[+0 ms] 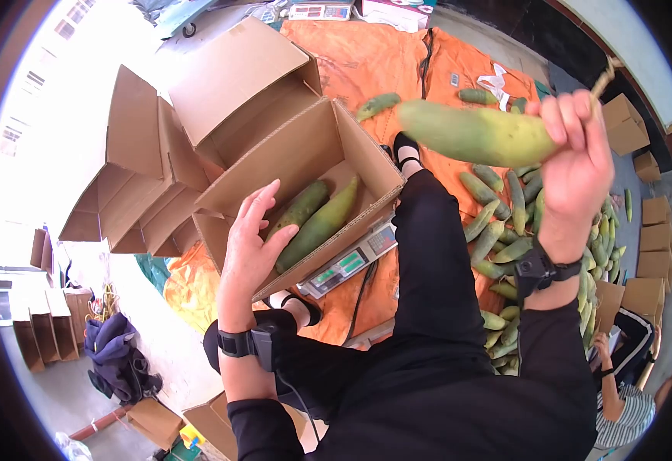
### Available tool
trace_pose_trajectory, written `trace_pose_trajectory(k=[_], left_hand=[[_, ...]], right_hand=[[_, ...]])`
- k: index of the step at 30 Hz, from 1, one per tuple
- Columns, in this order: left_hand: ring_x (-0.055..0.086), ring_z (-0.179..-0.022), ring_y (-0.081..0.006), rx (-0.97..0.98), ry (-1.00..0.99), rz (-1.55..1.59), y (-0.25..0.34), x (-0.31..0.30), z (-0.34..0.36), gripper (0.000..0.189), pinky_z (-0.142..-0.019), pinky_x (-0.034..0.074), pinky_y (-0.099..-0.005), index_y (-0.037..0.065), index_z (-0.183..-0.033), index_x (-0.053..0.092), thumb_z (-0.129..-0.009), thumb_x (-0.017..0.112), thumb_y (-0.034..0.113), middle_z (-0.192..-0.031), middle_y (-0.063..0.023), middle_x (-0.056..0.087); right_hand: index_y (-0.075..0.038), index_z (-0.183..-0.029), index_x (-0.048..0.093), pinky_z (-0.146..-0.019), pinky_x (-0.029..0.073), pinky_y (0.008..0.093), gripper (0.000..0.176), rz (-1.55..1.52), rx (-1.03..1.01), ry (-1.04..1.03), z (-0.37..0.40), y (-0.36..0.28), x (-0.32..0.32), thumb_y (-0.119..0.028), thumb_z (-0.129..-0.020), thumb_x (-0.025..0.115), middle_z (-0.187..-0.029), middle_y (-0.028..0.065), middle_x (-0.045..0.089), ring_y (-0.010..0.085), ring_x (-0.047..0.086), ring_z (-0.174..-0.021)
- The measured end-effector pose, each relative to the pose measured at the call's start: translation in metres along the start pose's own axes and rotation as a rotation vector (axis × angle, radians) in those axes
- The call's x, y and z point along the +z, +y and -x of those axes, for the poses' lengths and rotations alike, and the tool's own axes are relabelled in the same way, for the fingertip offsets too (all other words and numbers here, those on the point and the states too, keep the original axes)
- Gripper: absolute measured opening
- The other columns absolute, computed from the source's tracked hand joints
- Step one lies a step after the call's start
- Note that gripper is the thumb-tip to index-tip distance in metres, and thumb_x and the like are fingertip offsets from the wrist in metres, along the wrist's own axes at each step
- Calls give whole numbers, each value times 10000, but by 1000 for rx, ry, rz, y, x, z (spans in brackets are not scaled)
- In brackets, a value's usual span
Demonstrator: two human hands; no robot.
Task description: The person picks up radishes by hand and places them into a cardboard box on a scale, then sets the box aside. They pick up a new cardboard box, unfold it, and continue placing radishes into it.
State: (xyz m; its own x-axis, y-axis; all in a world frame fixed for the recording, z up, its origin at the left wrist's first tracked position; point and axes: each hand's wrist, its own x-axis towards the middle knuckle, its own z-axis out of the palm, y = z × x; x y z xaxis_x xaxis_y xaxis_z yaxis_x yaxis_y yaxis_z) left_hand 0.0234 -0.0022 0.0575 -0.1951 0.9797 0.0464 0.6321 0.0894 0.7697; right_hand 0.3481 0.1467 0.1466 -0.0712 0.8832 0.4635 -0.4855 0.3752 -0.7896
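My right hand (574, 146), raised at the upper right, is closed around the pale, tapered end of a large green radish (474, 134). A thin root tail sticks out above the fingers, and the radish's green end points left. My left hand (251, 238) is over the near left side of an open cardboard box (267, 157), fingers spread and holding nothing. Inside the box lie two green radishes (320, 223) side by side. Under the box is a digital scale (351, 261) with a lit green display.
Empty cardboard boxes (128, 169) stand left of the scale. A heap of green radishes (512, 207) covers the orange sheet (366, 61) to the right of my leg. A loose radish (378, 105) lies beyond the box. Another person (624, 407) is at the lower right.
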Motion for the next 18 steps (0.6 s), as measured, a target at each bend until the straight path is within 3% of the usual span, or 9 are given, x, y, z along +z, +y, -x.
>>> trace_pose_trajectory(k=[6,8,10,12,14,16,17,18], left_hand=[[495,-1208,-289,114,36,-86,6,2,-1,694,-982,428,-363,87,-1354,464,-719,744,85,-1364,-124,453],[506,-1190,-269,96,-1,-107,4,4,-2,692,-957,437,-365,97,-1354,470,-714,733,71,-1340,-113,475],[517,-1171,-248,99,-60,-116,0,7,-4,692,-933,447,-367,106,-1355,475,-710,722,56,-1316,-102,498],[561,-1113,-296,-28,-152,-120,-9,8,-3,598,-934,454,-362,52,-1294,520,-733,725,83,-1227,-143,555],[593,-1033,-274,-107,-214,-67,-16,11,0,549,-873,475,-347,39,-1272,539,-750,706,80,-1145,-138,588],[594,-1008,-257,-163,-311,-86,-16,10,5,517,-838,484,-345,38,-1268,537,-776,686,101,-1119,-126,591],[594,-1008,-257,-155,-364,-71,-18,10,8,514,-842,483,-348,36,-1266,538,-779,685,106,-1113,-128,593],[595,-1008,-257,-149,-415,-58,-19,10,9,510,-847,482,-351,34,-1263,538,-781,685,110,-1108,-130,596]], right_hand=[[-66,-824,543,-704,420,339,242,-479,290,-118,15,80,80,-268,-956,520,-639,-28,388,129,444,-639],[-59,-799,532,-632,422,303,231,-473,424,12,34,113,111,-220,-963,505,-638,-14,428,123,455,-616],[-54,-773,518,-573,419,281,245,-252,559,5,52,139,128,-187,-973,468,-634,-7,457,112,465,-587],[-56,-824,522,-616,442,269,199,36,565,-168,69,169,127,-162,-980,458,-691,4,497,105,497,-630],[-41,-818,535,-604,457,308,171,372,395,-237,85,193,124,-149,-941,485,-677,66,570,173,576,-630],[-40,-811,564,-633,471,378,132,652,377,-323,96,198,122,-145,-877,522,-693,132,629,265,642,-718],[-60,-800,606,-672,472,440,121,741,376,-471,99,196,117,-153,-836,536,-735,144,662,309,654,-793],[-82,-792,633,-715,470,444,121,860,328,-600,103,199,116,-157,-824,544,-754,103,665,294,644,-803]])
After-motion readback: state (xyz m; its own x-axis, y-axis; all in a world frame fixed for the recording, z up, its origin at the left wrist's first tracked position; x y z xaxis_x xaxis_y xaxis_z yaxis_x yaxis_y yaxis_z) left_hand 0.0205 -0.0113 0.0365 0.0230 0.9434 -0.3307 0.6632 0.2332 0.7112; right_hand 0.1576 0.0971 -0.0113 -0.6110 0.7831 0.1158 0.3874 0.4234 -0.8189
